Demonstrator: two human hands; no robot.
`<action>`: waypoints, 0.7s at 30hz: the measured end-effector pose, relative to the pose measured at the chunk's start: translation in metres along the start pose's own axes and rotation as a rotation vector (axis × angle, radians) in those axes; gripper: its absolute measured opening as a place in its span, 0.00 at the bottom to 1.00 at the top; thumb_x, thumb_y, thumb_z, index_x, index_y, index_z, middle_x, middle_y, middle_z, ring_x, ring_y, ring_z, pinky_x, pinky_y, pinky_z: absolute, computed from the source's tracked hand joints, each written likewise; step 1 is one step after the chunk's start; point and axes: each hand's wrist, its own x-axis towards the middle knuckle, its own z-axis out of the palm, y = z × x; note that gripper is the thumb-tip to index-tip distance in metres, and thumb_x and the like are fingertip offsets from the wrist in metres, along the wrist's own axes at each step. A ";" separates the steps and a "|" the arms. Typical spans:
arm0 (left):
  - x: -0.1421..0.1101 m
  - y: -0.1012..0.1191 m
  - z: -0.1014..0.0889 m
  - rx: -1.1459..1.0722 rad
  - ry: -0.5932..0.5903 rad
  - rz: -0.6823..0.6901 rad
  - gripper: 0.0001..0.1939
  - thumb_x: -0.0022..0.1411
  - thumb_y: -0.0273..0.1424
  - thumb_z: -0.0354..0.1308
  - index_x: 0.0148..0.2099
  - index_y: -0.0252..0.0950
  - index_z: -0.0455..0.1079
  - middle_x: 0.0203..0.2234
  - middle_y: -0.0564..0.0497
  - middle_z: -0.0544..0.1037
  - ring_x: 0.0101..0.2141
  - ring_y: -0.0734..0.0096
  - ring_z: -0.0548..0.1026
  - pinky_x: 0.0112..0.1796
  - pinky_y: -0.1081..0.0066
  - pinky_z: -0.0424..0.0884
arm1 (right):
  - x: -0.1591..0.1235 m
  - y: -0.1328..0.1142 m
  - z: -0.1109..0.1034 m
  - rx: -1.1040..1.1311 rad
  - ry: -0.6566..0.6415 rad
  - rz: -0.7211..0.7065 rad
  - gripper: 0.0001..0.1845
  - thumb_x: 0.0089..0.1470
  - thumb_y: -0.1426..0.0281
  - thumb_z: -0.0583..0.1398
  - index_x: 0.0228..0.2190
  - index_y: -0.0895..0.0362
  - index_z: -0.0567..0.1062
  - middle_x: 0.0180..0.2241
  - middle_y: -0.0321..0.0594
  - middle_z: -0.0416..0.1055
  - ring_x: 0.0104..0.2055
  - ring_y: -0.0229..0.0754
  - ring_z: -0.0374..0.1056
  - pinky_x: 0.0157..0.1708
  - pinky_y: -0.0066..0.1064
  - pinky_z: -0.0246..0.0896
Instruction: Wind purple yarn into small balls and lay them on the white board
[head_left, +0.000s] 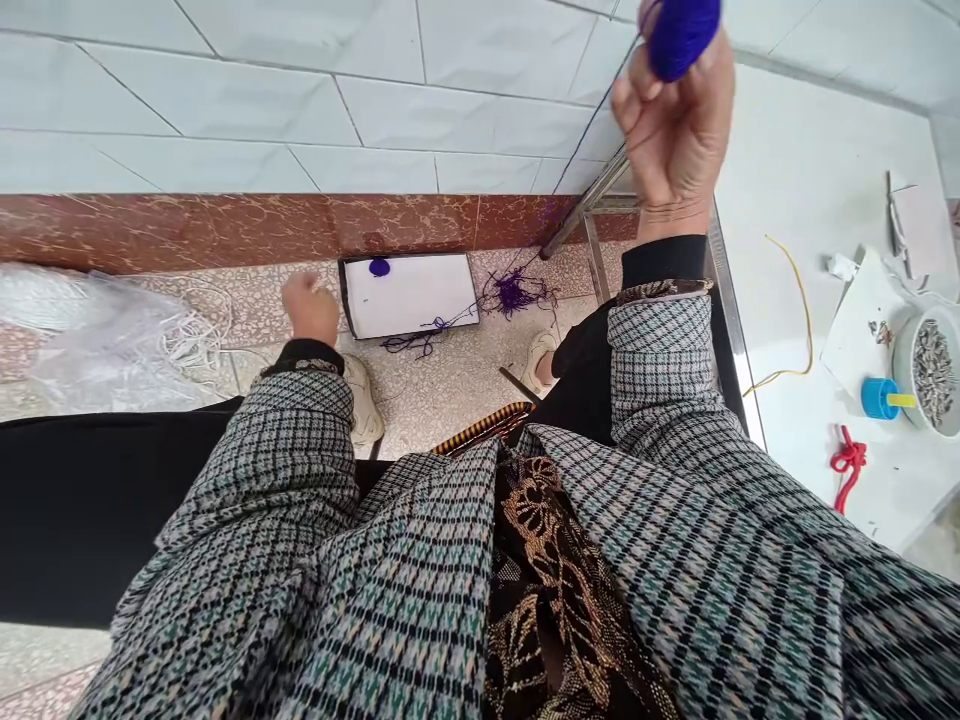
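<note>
At the top right, my right hand (675,140) is raised with its fingers closed around a ball of purple-blue yarn (684,38). A taut strand (589,125) runs from the ball down toward a loose tangle of the same yarn (514,292) on the floor. My left hand (310,308) is low on the left, slightly blurred, its fingers curled with nothing visible in them. Nearest to it, a white board with dark edges (420,285) lies on the floor. A small purple-blue yarn ball (379,267) rests on the board, and loose strands trail over its right corner.
White cord in a clear plastic bag (105,345) lies on the floor at left. On the right, a white table (795,180) with a metal leg (585,200) carries a yellow cord (808,320), a red knotted cord (847,460), a blue cap-like piece (879,398) and a bowl (911,375) of small pieces.
</note>
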 end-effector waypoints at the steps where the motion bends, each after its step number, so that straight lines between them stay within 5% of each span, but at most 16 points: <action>1: 0.005 0.018 0.004 -0.071 0.015 0.059 0.20 0.82 0.13 0.49 0.70 0.26 0.67 0.64 0.41 0.78 0.68 0.67 0.72 0.78 0.57 0.65 | -0.004 0.009 0.003 -0.026 -0.031 0.044 0.14 0.70 0.73 0.68 0.51 0.48 0.72 0.37 0.27 0.79 0.26 0.32 0.68 0.30 0.20 0.81; 2: 0.009 0.039 0.007 -0.175 0.013 0.173 0.19 0.82 0.15 0.51 0.69 0.31 0.70 0.64 0.45 0.81 0.66 0.72 0.75 0.77 0.62 0.67 | -0.009 0.017 0.007 -0.068 -0.064 0.092 0.15 0.67 0.69 0.72 0.49 0.49 0.73 0.36 0.27 0.79 0.27 0.31 0.67 0.29 0.19 0.80; 5: 0.006 0.107 0.014 -0.666 -0.342 0.673 0.28 0.69 0.16 0.67 0.69 0.35 0.75 0.64 0.42 0.86 0.70 0.56 0.79 0.80 0.50 0.65 | -0.025 0.030 0.020 -0.292 -0.158 0.293 0.15 0.59 0.63 0.76 0.44 0.50 0.80 0.33 0.30 0.77 0.28 0.33 0.65 0.31 0.21 0.81; 8: -0.015 0.161 0.012 -0.711 -0.670 0.862 0.29 0.65 0.20 0.71 0.68 0.36 0.77 0.60 0.45 0.87 0.68 0.47 0.83 0.77 0.43 0.68 | -0.036 0.040 0.027 -0.488 -0.202 0.514 0.13 0.56 0.65 0.73 0.42 0.44 0.80 0.34 0.33 0.76 0.35 0.42 0.69 0.40 0.33 0.84; 10: -0.031 0.178 0.007 -0.691 -0.740 0.881 0.23 0.66 0.21 0.69 0.62 0.35 0.79 0.54 0.46 0.87 0.59 0.49 0.88 0.72 0.42 0.74 | -0.038 0.053 0.023 -0.531 -0.216 0.612 0.17 0.58 0.61 0.74 0.45 0.46 0.77 0.34 0.34 0.72 0.39 0.44 0.69 0.46 0.40 0.84; 14: -0.046 0.179 -0.008 -0.636 -0.726 0.778 0.22 0.65 0.18 0.66 0.60 0.32 0.78 0.43 0.46 0.86 0.44 0.55 0.89 0.63 0.40 0.81 | -0.030 0.091 0.005 -0.445 -0.244 0.623 0.23 0.67 0.53 0.73 0.49 0.51 0.72 0.32 0.32 0.65 0.40 0.39 0.63 0.50 0.38 0.79; 17: -0.042 0.168 -0.012 -0.602 -0.722 0.733 0.18 0.65 0.21 0.68 0.57 0.32 0.79 0.39 0.44 0.85 0.35 0.59 0.86 0.56 0.43 0.85 | -0.024 0.104 0.001 -0.412 -0.254 0.650 0.18 0.69 0.59 0.70 0.51 0.51 0.72 0.33 0.31 0.66 0.39 0.38 0.61 0.49 0.35 0.78; 21: -0.027 0.156 -0.005 -0.605 -0.576 0.721 0.12 0.72 0.36 0.73 0.51 0.37 0.78 0.27 0.53 0.72 0.22 0.75 0.63 0.47 0.47 0.83 | -0.029 0.088 0.016 -0.394 -0.209 0.669 0.16 0.65 0.61 0.70 0.51 0.49 0.74 0.36 0.31 0.73 0.38 0.40 0.64 0.48 0.33 0.81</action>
